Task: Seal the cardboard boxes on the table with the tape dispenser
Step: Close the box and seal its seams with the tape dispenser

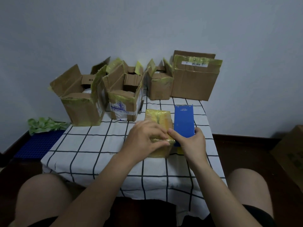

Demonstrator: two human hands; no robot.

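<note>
A small cardboard box [157,116] wrapped in yellowish tape stands near the middle of the checked table [98,145]. My left hand [144,136] lies over its near top edge with the fingers bent onto it. Right beside the box is the blue tape dispenser [183,118], lying lengthwise. My right hand [191,143] grips its near end, thumb on the right side and forefinger stretched to the box's near right corner. Four larger boxes stand at the back with their flaps up: the left box [82,108], a labelled box [124,104], a small box [159,86] and a tall box [193,82].
A wall runs close behind the boxes. On the floor to the left lie a green crumpled sheet [45,125] and a blue grid mat [37,145]. Another cardboard box [291,154] stands on the floor at the right. My knees are at the table's near edge.
</note>
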